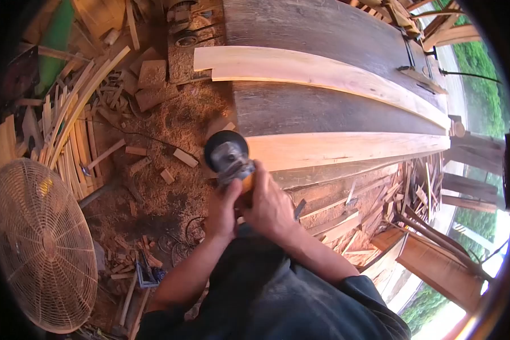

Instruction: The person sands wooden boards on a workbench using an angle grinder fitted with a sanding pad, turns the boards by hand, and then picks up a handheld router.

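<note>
An angle grinder (232,160) with a dark round disc and an orange-yellow body is held up in front of my chest. My left hand (222,208) is closed on its body from the left, thumb up along the side. From the right, my right hand (268,203) wraps round the same body; its inner fingers are hidden. Just beyond the disc is the end of a pale plank (345,148), lying lengthwise on a dark workbench (306,107). Whether the disc touches that plank I cannot tell. Farther up the bench rests a second, curved board (300,65) with a notched left end.
A large round fan (48,243) stands at the lower left. Sawdust and wood offcuts (184,157) cover the floor, with a dark cord (147,136) running across. Stacked strips (76,130) lean at the left; more scrap timber (399,192) lies right of the bench.
</note>
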Action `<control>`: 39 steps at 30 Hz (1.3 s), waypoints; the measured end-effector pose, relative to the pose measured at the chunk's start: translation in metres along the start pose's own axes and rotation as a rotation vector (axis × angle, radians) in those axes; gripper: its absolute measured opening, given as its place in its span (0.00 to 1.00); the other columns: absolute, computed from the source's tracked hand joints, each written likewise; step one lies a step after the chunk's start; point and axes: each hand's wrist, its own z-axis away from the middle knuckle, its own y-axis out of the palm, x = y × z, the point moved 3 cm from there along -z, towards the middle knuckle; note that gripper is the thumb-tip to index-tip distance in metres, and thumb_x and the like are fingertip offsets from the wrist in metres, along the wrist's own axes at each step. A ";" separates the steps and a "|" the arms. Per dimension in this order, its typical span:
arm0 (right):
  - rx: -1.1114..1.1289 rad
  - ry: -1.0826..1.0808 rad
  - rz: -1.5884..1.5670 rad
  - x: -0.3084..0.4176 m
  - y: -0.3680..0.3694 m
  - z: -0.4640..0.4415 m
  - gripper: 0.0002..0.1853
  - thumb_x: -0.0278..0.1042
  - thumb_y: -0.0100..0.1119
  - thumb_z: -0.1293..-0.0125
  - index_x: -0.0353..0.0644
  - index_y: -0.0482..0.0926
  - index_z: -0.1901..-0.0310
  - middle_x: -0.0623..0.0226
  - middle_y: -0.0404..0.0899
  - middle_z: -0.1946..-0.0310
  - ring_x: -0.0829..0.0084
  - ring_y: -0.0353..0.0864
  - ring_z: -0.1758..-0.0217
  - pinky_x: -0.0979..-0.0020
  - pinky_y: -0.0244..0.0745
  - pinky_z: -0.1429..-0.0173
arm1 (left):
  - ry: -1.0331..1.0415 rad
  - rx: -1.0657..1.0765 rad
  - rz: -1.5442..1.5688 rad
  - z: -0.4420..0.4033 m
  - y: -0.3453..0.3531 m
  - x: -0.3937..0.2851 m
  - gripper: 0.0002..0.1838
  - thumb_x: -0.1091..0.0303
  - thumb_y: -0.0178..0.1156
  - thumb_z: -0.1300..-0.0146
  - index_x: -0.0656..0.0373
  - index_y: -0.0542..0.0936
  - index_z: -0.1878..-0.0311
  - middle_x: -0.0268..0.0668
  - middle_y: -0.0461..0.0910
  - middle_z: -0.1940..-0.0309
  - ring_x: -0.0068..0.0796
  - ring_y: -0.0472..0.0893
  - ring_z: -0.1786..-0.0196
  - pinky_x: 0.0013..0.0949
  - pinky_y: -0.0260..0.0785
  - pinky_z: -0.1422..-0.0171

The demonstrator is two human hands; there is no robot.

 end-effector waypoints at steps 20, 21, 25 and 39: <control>-0.121 0.162 0.068 -0.058 -0.056 -0.001 0.41 0.50 0.72 0.37 0.42 0.58 0.31 0.40 0.82 0.51 0.37 0.86 0.51 0.44 0.83 0.48 | 0.377 -0.268 -0.780 -0.131 -0.071 -0.026 0.32 0.45 0.48 0.18 0.71 0.84 0.48 0.44 0.86 0.56 0.33 0.82 0.52 0.40 0.73 0.45; -0.172 0.212 -0.005 -0.072 -0.070 0.000 0.40 0.49 0.72 0.38 0.42 0.59 0.32 0.40 0.83 0.52 0.37 0.86 0.51 0.43 0.82 0.48 | 0.363 -0.299 -0.852 -0.127 -0.065 -0.029 0.32 0.46 0.48 0.18 0.72 0.84 0.49 0.45 0.86 0.58 0.33 0.82 0.54 0.40 0.73 0.47; -0.348 0.349 -0.025 -0.137 -0.122 0.006 0.38 0.46 0.70 0.37 0.41 0.60 0.33 0.37 0.84 0.56 0.35 0.85 0.53 0.42 0.81 0.50 | 0.416 -0.330 -0.975 -0.120 -0.051 -0.035 0.29 0.50 0.52 0.18 0.73 0.85 0.54 0.47 0.88 0.66 0.33 0.83 0.63 0.39 0.74 0.56; -0.819 0.535 -0.119 -0.401 -0.283 0.028 0.38 0.51 0.72 0.36 0.35 0.63 0.37 0.38 0.83 0.51 0.44 0.86 0.46 0.52 0.79 0.45 | 0.360 -0.360 -0.860 -0.125 -0.060 -0.028 0.27 0.51 0.53 0.18 0.71 0.85 0.55 0.39 0.87 0.65 0.27 0.82 0.64 0.35 0.74 0.57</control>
